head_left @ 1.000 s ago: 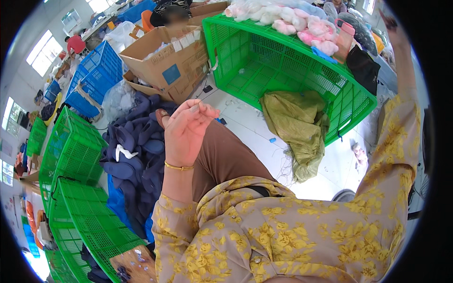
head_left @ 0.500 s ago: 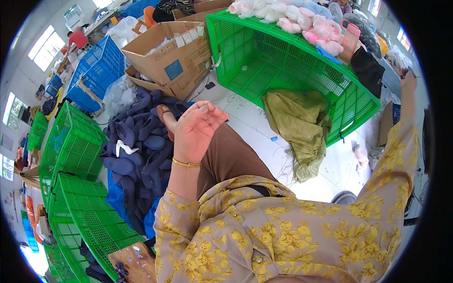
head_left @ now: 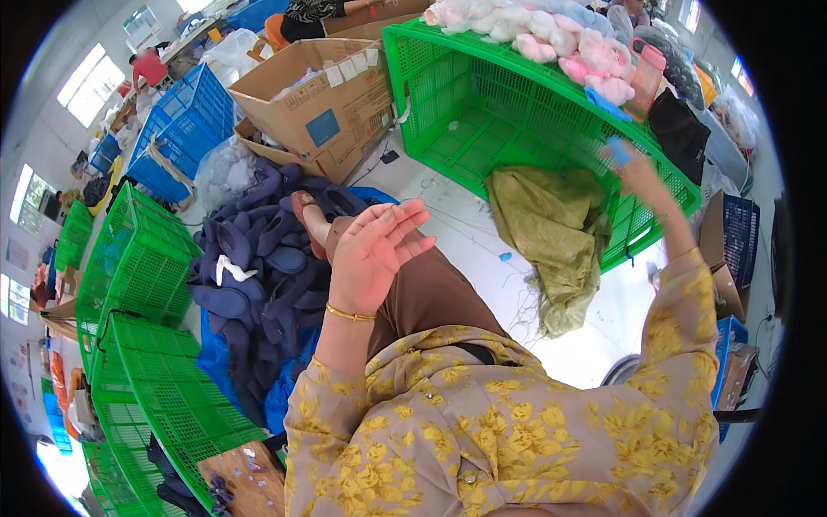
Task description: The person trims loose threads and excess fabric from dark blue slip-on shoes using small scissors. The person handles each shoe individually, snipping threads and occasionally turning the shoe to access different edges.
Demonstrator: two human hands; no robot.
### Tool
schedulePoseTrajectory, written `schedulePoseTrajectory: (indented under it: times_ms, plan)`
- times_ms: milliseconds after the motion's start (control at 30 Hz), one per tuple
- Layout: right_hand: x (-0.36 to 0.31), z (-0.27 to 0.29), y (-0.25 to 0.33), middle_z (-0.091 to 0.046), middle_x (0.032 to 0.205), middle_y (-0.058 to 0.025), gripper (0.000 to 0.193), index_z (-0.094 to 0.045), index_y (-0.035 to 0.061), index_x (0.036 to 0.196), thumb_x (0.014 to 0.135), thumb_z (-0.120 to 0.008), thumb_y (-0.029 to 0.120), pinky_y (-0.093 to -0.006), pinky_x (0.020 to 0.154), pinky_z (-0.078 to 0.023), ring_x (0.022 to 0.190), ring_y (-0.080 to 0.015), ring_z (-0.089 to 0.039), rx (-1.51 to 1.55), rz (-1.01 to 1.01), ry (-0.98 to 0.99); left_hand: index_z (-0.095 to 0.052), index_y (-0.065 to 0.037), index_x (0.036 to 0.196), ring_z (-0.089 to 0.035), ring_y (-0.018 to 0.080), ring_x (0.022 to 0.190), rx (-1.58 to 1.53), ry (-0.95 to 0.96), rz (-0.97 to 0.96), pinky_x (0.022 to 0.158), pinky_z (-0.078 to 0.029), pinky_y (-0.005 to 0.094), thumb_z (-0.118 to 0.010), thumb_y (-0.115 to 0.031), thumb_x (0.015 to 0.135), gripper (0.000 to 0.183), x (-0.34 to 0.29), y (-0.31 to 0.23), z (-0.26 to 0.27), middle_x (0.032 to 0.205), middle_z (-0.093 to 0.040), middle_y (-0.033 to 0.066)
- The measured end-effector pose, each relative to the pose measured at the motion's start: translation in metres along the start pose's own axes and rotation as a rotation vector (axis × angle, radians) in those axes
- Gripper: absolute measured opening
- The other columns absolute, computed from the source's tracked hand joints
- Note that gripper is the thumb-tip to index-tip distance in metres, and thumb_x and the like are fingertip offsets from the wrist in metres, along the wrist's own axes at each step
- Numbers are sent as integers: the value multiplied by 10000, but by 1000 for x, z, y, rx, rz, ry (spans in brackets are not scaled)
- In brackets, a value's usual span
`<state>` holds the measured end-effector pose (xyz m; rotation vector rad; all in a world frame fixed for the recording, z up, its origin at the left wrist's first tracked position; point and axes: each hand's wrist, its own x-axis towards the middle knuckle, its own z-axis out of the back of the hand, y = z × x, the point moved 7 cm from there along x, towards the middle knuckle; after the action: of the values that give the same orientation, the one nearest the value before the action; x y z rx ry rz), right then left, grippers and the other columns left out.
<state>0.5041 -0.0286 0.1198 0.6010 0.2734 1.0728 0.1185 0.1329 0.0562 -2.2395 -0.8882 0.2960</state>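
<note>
My left hand (head_left: 372, 258) hovers mid-frame, fingers spread, holding nothing, over the pile of dark navy foam slipper soles (head_left: 258, 258). My right hand (head_left: 642, 177), upper right, pinches a small blue piece (head_left: 617, 152) by the big green plastic crate (head_left: 508, 112). Looks like mid-sorting; next needs a clean drop.

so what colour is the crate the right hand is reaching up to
Bright green, a lattice-walled crate tipped on its side; the right hand reaches its rim. Head view shows it.

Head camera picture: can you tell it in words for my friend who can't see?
A seated person in a yellow-flowered top lifts an open, empty left hand above their lap, while the right hand reaches up beside a big tipped green crate, maybe pinching something small and blue. Dark blue shoe pieces and an olive cloth lie on the floor.
</note>
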Motion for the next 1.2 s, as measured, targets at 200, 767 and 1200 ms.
schedulePoseTrajectory:
  times_ms: [200, 767, 1200]
  plan:
    - [-56, -145, 187, -609, 984, -229, 387, -521, -3, 1171, 852, -596, 202, -425, 778, -498, 882, -359, -612, -305, 706, 444, -584, -48, 1014, -547, 285, 1189, 47, -21, 31, 906, -504, 501, -505, -138, 979, 124, -10, 8, -6, 1248, -588, 165]
    - [-61, -206, 212, -636, 888, -197, 438, -477, 120, 1297, 882, -608, 166, -399, 654, -514, 741, -270, -641, -579, 849, 150, -600, -37, 1024, -582, 240, 1125, 75, -24, 41, 896, -506, 404, -510, -129, 980, 137, -16, 16, -5, 1266, -584, 173]
    - [-86, -229, 218, -634, 823, -139, 206, -613, 42, 1031, 928, -586, 219, -347, 664, -481, 708, -249, -595, 542, 590, 321, -604, 7, 937, -476, 38, 659, 935, -200, -203, 585, -372, 191, -521, -46, 940, 98, -77, 2, -4, 743, -544, -12]
